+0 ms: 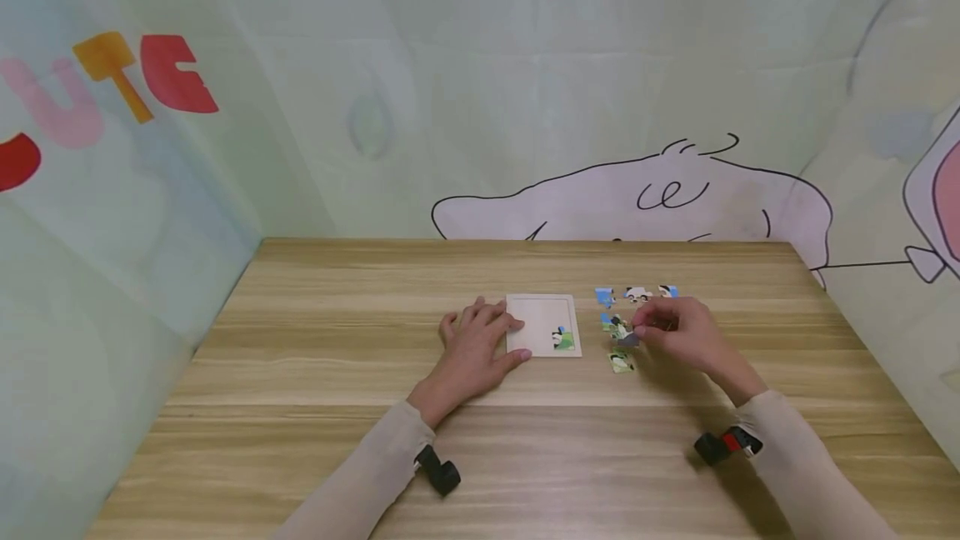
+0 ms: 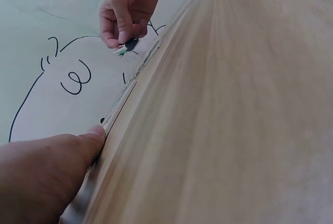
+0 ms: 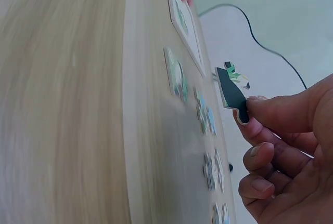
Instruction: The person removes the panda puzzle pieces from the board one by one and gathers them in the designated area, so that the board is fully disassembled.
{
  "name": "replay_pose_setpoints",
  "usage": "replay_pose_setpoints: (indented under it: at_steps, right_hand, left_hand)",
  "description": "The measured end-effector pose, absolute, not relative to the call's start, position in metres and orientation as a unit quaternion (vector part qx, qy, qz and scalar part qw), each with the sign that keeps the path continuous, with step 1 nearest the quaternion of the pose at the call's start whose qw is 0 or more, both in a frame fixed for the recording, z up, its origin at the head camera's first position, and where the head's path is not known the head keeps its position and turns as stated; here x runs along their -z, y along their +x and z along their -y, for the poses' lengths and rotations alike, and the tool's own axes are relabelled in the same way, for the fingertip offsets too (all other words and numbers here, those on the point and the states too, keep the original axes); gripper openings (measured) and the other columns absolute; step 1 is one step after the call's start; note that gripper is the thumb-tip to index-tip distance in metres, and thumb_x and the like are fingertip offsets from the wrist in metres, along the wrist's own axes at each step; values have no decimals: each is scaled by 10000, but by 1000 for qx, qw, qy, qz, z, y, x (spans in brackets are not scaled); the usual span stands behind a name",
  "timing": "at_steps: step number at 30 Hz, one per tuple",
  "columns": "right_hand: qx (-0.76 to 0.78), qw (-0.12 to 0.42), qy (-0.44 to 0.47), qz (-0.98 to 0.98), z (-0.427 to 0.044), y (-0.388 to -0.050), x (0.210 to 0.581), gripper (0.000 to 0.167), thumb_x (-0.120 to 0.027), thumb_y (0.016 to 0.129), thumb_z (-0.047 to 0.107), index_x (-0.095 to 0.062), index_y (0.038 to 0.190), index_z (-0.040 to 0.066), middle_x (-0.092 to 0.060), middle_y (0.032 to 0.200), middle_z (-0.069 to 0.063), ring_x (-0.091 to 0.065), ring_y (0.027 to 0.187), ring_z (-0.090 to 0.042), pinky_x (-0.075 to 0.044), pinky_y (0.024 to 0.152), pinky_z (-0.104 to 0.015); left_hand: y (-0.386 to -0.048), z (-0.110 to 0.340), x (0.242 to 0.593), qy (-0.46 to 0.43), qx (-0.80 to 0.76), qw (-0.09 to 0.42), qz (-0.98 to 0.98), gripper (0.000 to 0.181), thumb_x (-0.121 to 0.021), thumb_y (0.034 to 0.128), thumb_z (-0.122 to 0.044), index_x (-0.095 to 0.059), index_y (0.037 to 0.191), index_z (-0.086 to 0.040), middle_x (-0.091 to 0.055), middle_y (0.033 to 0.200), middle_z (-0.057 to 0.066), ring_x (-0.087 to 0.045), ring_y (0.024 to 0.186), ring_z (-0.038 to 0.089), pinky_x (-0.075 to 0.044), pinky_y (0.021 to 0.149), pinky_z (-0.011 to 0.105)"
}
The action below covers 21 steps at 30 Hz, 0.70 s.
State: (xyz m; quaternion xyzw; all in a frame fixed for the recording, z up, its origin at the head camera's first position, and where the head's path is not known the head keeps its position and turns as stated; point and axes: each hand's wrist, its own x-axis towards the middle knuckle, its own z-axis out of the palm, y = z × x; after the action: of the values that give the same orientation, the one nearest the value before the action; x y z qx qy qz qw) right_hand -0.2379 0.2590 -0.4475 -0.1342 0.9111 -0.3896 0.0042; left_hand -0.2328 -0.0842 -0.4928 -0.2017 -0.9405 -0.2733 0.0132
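A square puzzle tray [image 1: 532, 319] lies on the table, with one green-and-white puzzle piece [image 1: 563, 339] in its lower right corner. My left hand [image 1: 480, 348] rests at the tray's left edge, fingers spread, the thumb and a fingertip touching its border. In the left wrist view the left thumb [image 2: 78, 151] lies along that edge. Between thumb and forefinger, my right hand [image 1: 686, 336] pinches a puzzle piece [image 3: 233, 90] with a dark patch, green and white. It is held tilted above the table, right of the tray.
More loose pieces lie right of the tray: a blue one [image 1: 604, 296] and a panda-face one [image 1: 638, 294] at the back, and a green one [image 1: 620, 362] nearer me. Others are partly hidden by the right hand. A printed cloth [image 1: 480, 90] hangs behind the wooden table [image 1: 337, 323].
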Motion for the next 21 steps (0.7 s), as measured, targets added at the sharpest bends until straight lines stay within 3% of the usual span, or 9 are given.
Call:
replay_pose_setpoints:
  at_steps: [10,21]
  right_hand:
    - [355,57,-86,-929,-284,-227,450,38,-757,962,74,-765,995,60,-737,925,-43,-569,812,-112,-456,696,-234]
    - [340,63,-110,-932,-299,-223,460,98,-745,972,58,-756,1066,84,-746,968,-40,-601,834,-99,-493,712,-229]
  left_hand:
    - [-233,85,495,-203,273,17,940,458,-727,994,-522,-703,1347,-231,-505,1659,130,-317,1608,495,-112,1208,753]
    - [-234,85,495,-203,268,18,942,456,-725,995,-526,-704,1341,-230,-510,1655,133,-324,1604,492,-121,1200,751]
